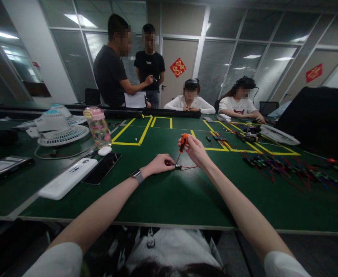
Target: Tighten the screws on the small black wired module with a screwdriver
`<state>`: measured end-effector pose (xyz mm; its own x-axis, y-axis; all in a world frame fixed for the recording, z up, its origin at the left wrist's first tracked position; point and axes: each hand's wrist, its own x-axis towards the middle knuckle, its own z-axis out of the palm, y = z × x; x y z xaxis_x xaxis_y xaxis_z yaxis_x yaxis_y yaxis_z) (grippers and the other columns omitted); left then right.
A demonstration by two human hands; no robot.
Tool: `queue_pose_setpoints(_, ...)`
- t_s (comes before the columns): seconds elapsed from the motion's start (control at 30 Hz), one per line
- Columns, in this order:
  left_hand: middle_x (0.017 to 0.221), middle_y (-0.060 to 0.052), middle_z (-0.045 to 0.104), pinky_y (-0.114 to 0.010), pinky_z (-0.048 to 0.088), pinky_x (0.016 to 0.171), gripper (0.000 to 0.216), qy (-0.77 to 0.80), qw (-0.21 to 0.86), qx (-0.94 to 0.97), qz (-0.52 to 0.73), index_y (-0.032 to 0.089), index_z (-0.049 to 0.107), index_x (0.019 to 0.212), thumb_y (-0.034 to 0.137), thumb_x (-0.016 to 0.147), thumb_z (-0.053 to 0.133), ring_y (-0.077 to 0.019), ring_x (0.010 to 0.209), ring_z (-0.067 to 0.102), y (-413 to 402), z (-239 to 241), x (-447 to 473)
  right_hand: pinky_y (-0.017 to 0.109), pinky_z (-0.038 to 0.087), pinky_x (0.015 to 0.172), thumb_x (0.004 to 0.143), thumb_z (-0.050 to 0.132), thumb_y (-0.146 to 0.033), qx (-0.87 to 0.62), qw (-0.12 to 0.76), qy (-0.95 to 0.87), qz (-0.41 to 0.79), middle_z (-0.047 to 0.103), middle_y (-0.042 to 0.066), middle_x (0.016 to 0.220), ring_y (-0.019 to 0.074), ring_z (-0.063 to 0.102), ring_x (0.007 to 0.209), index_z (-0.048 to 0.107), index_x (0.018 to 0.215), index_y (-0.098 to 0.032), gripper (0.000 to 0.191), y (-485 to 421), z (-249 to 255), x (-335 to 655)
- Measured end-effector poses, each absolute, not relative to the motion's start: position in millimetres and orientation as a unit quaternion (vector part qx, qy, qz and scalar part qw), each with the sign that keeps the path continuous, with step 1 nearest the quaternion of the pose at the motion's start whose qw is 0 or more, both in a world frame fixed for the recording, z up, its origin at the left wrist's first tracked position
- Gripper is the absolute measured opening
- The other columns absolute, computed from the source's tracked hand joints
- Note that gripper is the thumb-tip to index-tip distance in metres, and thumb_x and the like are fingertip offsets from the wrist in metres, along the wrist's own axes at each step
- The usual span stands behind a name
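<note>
My right hand (194, 149) is closed round a small screwdriver with an orange handle (183, 142), held nearly upright with its tip down on a small dark part with red wires (178, 166) on the green table (169, 196). My left hand (159, 163), with a watch on its wrist, pinches that part from the left and holds it against the table.
To the left lie a white power bank (67, 179), a black phone (102, 168), a pink-lidded bottle (97, 127) and a small white fan (59, 129). Several wired parts (275, 163) are scattered at the right. Two people sit across the table, two stand behind.
</note>
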<state>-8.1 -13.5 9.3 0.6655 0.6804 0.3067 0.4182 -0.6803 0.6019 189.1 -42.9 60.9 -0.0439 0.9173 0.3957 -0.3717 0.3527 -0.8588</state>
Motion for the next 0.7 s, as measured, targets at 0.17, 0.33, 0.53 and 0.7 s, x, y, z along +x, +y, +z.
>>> queue_pose_setpoints(0.17,0.089,-0.006,0.068,-0.029,0.046,0.07,0.031,0.316,0.234,0.883,0.256,0.018,0.082,0.095,0.046,0.086,0.073,-0.0184,0.075,0.061,-15.0,10.3,-7.5,0.028,0.053,0.071,0.069,0.081,-0.071,-0.269,0.624,-0.511,0.526,0.069,0.0,0.078,0.0131,0.063,0.069,0.073,0.097,-0.02,0.059,-43.5,57.6,184.1)
queue_pose_setpoints(0.33,0.101,-0.012,0.071,-0.035,0.052,0.08,0.04,0.342,0.209,0.838,0.37,0.014,0.077,0.111,0.046,0.098,0.058,-0.0238,0.088,0.066,-19.4,23.8,-0.8,0.028,0.051,0.071,0.067,0.079,-0.076,-0.279,0.611,-0.509,0.537,0.065,0.0,0.073,0.0131,0.06,0.068,0.073,0.088,-0.02,0.06,-44.7,56.3,179.8)
queue_pose_setpoints(0.53,0.132,-0.011,0.069,-0.034,0.055,0.095,0.043,0.245,0.292,0.758,0.529,0.02,0.061,0.14,0.037,0.103,0.049,-0.022,0.107,0.068,-27.1,54.9,20.7,0.03,0.05,0.074,0.069,0.074,-0.079,-0.292,0.599,-0.529,0.525,0.063,0.001,0.071,0.0156,0.061,0.075,0.069,0.08,-0.02,0.06,-41.6,48.2,169.6)
queue_pose_setpoints(0.7,0.125,-0.011,0.073,-0.033,0.057,0.088,0.038,0.231,0.339,0.739,0.534,0.018,0.066,0.132,0.036,0.101,0.052,-0.0228,0.101,0.071,-29.0,66.4,27.9,0.034,0.053,0.079,0.07,0.066,-0.085,-0.333,0.568,-0.57,0.492,0.071,0.005,0.078,0.0205,0.067,0.083,0.072,0.083,-0.019,0.067,-44.4,59.6,173.2)
